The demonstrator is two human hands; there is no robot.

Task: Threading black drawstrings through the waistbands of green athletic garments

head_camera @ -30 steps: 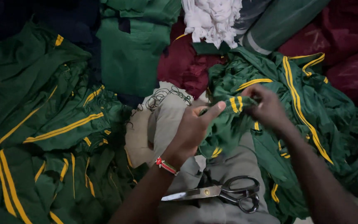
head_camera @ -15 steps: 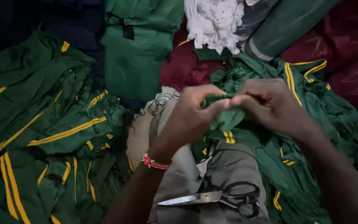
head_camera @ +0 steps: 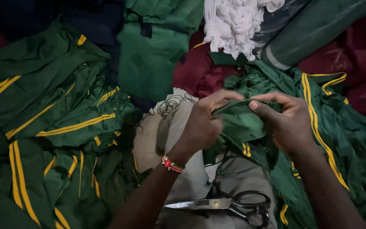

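In the head view, the background is a dim heap of cloth: a pile of dark green garments with yellow stripes [head_camera: 51,140] fills the left side, maroon fabric [head_camera: 200,74] lies at the top centre, and a bundle of white crumpled cloth [head_camera: 234,25] sits above it. A grey-green rolled fabric [head_camera: 314,29] lies at the upper right.

In the middle, the left hand [head_camera: 202,125] and the right hand [head_camera: 286,123] are both closed on a small folded piece of dark green fabric with short yellow stripes [head_camera: 238,127]. The fingers pinch its upper edge from the two sides, thumbs close together, so the piece is held up between them, above the person's lap in grey trousers [head_camera: 238,186]. A red beaded bracelet [head_camera: 171,164] is on the left wrist.

A pair of scissors with black handles and steel blades [head_camera: 225,205] rests on the lap, just below the hands, with the blades shut and pointing left.

A risk I judge: the scissors lie loose on sloping cloth, so a movement of the leg could make them slide off. The loose dark thread [head_camera: 172,104] beside the left hand could also catch the fingers.
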